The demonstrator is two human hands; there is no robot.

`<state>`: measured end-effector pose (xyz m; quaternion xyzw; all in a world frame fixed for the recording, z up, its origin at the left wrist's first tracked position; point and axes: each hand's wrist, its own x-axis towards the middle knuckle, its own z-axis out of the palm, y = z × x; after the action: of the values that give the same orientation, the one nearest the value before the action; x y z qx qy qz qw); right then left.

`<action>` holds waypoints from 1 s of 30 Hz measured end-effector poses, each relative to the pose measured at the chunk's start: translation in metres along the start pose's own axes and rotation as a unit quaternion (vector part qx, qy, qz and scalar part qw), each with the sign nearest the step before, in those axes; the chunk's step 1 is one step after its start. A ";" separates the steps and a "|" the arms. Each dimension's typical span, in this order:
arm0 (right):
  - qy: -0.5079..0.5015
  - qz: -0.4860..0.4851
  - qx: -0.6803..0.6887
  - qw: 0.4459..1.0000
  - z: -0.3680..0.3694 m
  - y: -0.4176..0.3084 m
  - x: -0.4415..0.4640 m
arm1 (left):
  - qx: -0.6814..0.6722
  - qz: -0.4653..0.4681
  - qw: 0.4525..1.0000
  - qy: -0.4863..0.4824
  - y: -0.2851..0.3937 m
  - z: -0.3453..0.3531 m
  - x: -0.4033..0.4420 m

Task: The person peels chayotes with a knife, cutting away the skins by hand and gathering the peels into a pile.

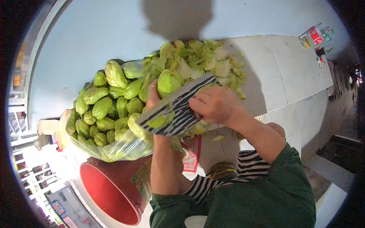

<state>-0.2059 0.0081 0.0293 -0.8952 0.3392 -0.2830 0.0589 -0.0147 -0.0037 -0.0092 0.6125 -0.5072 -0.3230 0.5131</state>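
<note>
My right hand [215,104] is closed around the handle end of a broad cleaver [176,108]. Its shiny blade slants down to the left and mirrors black and white stripes and some green. Behind the blade, my left hand [153,95] holds a green chayote [169,83]; my thumb shows beside it, while the other fingers are mostly hidden. Whole chayotes [102,108] fill a clear plastic bag [118,152] at the left. Cut chayote pieces [222,68] lie heaped on the tiled counter [273,68], just beyond the cleaver.
Below the bag stands a red bucket [110,193], tilted in view. A plastic bottle with a red label [316,35] is at the far right of the counter. A pale blue wall [114,30] runs along the back. Scraps [218,138] lie near the front edge.
</note>
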 end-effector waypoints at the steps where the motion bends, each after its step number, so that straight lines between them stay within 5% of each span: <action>1: 0.015 -0.031 -0.006 0.999 0.000 -0.003 0.001 | 0.047 0.018 0.999 -0.005 0.005 0.000 -0.002; 4: 0.027 -0.059 -0.030 0.997 0.002 -0.004 0.000 | 0.131 0.080 0.988 -0.013 0.017 0.001 -0.003; 7: 0.022 -0.084 -0.040 0.995 0.001 -0.005 -0.001 | 0.010 0.006 0.999 -0.030 0.008 0.004 0.001; 17: 0.011 -0.048 -0.020 0.999 0.002 0.010 -0.004 | 0.078 0.024 0.996 -0.042 0.024 0.003 -0.006; 19: 0.007 0.160 -0.101 0.982 0.013 0.042 -0.007 | 0.109 -0.016 0.992 -0.061 0.041 0.001 -0.009; 22: 0.030 0.208 -0.080 0.974 0.009 0.055 -0.011 | 0.110 0.002 0.992 -0.067 0.055 -0.002 -0.009; 23: 0.029 0.206 -0.081 0.975 0.010 0.052 -0.011 | 0.108 0.002 0.992 -0.065 0.042 -0.003 -0.007; 25: 0.014 0.042 -0.049 0.998 0.004 0.033 -0.008 | 0.133 0.150 0.978 -0.063 0.015 -0.006 -0.004; 26: 0.012 0.040 -0.046 0.998 0.000 0.023 -0.005 | 0.143 0.198 0.968 -0.061 0.011 -0.006 -0.003; 28: 0.011 -0.051 -0.032 0.998 -0.006 0.005 0.000 | 0.114 0.037 0.992 -0.031 0.029 -0.001 -0.004; 30: 0.038 -0.059 -0.019 0.997 -0.001 -0.002 0.000 | 0.071 0.062 0.995 -0.032 0.023 0.002 -0.003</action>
<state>-0.2047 0.0097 0.0307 -0.9034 0.2926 -0.3132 0.0124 -0.0238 -0.0008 0.0117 0.6045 -0.5818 -0.2731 0.4706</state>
